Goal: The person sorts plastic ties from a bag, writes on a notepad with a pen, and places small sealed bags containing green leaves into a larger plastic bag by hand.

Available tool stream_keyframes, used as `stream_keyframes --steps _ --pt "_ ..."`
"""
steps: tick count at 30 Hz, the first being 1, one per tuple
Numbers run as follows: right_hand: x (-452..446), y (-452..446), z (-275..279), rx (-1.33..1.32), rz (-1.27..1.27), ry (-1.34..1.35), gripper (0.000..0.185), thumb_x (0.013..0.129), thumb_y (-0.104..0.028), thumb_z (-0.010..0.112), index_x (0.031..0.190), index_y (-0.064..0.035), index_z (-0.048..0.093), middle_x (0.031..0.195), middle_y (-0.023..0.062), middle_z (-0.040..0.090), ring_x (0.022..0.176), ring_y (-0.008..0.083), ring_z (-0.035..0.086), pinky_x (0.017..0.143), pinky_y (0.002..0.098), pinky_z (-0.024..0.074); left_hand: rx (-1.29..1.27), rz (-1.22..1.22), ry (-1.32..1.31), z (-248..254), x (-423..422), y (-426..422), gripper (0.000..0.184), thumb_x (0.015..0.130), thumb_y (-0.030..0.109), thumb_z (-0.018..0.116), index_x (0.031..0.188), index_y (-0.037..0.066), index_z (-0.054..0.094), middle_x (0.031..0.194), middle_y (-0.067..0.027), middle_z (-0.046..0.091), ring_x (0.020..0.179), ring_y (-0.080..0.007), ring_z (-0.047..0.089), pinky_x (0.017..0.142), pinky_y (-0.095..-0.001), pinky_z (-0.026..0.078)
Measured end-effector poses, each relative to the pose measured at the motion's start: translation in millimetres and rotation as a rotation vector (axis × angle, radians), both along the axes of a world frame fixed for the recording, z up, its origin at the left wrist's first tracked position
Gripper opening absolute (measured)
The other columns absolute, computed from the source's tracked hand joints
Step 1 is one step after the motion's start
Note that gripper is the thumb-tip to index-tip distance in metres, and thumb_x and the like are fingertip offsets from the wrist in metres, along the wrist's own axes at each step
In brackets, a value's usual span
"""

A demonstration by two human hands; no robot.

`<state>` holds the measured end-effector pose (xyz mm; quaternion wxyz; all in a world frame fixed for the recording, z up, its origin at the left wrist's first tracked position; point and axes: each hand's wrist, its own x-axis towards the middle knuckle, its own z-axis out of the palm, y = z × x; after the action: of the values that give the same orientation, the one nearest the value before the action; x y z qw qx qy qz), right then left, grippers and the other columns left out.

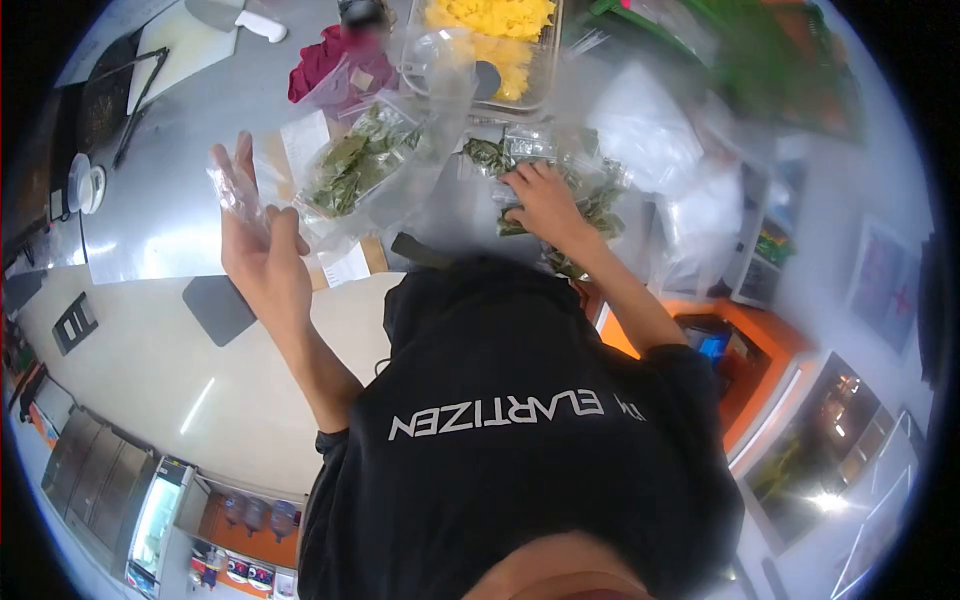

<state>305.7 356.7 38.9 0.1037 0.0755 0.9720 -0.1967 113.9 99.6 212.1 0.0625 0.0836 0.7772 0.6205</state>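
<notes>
My left hand (262,245) is raised above the left part of the metal table, fingers stretched out and apart. Thin clear plastic (236,195) covers its fingers. Beside it lies a clear zip bag of green leaves (352,172), apart from the hand. My right hand (548,205) is on a second clear bag of leaves (604,212), its fingers bent over the plastic near the top. Part of that bag is hidden under the hand.
At the back stands a tray (549,80) of yellow pieces, with a dark red bundle (315,68) to its left. White plastic bags (650,130) lie on the right. A white-handled knife (262,25) and a cutting board (178,60) are at the far left.
</notes>
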Motion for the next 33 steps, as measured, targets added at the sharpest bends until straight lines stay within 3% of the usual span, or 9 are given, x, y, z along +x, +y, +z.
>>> stream_keyframes --steps 10,13,16,20,22,25,30,32,33 --pt "-58 -7 -25 0.055 -0.045 0.298 0.016 0.083 -0.018 0.077 0.092 -0.0095 0.067 0.102 0.0077 0.064 0.108 0.0304 0.054 0.096 0.0442 0.037 -0.023 0.019 0.007 7 6 7 0.08 0.081 -0.005 0.052 0.159 0.001 0.033 0.154 -0.0189 0.05 0.061 -0.0007 0.045 0.052 -0.0161 0.038" --pt "-61 -8 3 -0.094 0.081 0.114 0.012 0.086 -0.012 0.076 0.091 -0.007 0.066 0.104 0.0079 0.065 0.1 0.0268 0.061 0.094 0.0426 0.043 -0.018 0.013 0.008 8 4 0 0.08 0.081 -0.006 0.051 0.159 0.0 0.033 0.155 -0.0188 0.05 0.061 -0.0002 0.046 0.052 -0.0161 0.038" --pt "-68 14 84 -0.688 0.009 -0.2 0.008 0.088 -0.004 0.073 0.09 -0.005 0.065 0.105 0.0073 0.066 0.09 0.0205 0.065 0.085 0.0386 0.0508 -0.023 0.03 0.031 5 6 -5 0.079 0.082 -0.008 0.05 0.158 0.0 0.033 0.155 -0.0191 0.05 0.061 0.0 0.047 0.052 -0.016 0.038" --pt "-93 6 173 -1.07 -0.054 0.655 0.015 0.085 -0.001 0.077 0.095 -0.0052 0.067 0.102 0.0003 0.065 0.092 0.0116 0.065 0.079 0.0291 0.0531 -0.017 0.024 0.002 5 10 0 0.079 0.082 -0.008 0.051 0.158 -0.001 0.033 0.154 -0.0193 0.05 0.061 -0.0002 0.048 0.052 -0.0161 0.038" --pt "-119 -18 197 -0.881 -0.062 1.129 0.015 0.087 -0.001 0.076 0.099 -0.0059 0.068 0.104 0.0033 0.066 0.092 0.0121 0.065 0.082 0.0291 0.0542 -0.01 0.012 0.007 6 11 3 0.079 0.082 -0.009 0.051 0.158 -0.001 0.033 0.154 -0.0194 0.05 0.061 -0.0003 0.048 0.052 -0.0161 0.038" --pt "-141 -39 178 -0.597 0.234 0.942 0.017 0.091 -0.004 0.075 0.106 -0.0057 0.069 0.114 0.0028 0.068 0.1 0.0099 0.066 0.084 0.0273 0.0551 0.027 0.017 0.005 9 9 6 0.079 0.082 -0.009 0.052 0.158 -0.002 0.034 0.154 -0.0197 0.05 0.061 -0.0005 0.048 0.052 -0.0159 0.038" --pt "-101 -20 159 -0.941 -0.278 0.588 0.02 0.092 -0.005 0.071 0.112 -0.0018 0.069 0.11 0.0128 0.073 0.088 0.025 0.072 0.082 0.036 0.0566 0.025 0.034 -0.001 3 5 -2 0.081 0.081 -0.011 0.051 0.159 0.0 0.032 0.155 -0.021 0.048 0.062 -0.0001 0.045 0.052 -0.016 0.037" --pt "-70 8 132 -0.905 -0.457 0.42 0.025 0.092 -0.009 0.071 0.114 -0.0005 0.067 0.104 0.0169 0.073 0.086 0.0334 0.071 0.079 0.042 0.0563 0.038 0.045 -0.012 -1 7 -6 0.081 0.081 -0.01 0.051 0.159 0.0 0.032 0.154 -0.0207 0.049 0.061 0.0 0.044 0.052 -0.0157 0.036" --pt "-56 9 119 -0.568 -0.418 0.185 0.03 0.09 -0.013 0.074 0.116 0.0 0.066 0.105 0.0175 0.072 0.089 0.0338 0.07 0.081 0.0445 0.0555 0.05 0.041 -0.009 -2 5 -6 0.081 0.081 -0.01 0.052 0.159 0.0 0.032 0.154 -0.0205 0.05 0.061 0.0001 0.044 0.052 -0.0156 0.036"
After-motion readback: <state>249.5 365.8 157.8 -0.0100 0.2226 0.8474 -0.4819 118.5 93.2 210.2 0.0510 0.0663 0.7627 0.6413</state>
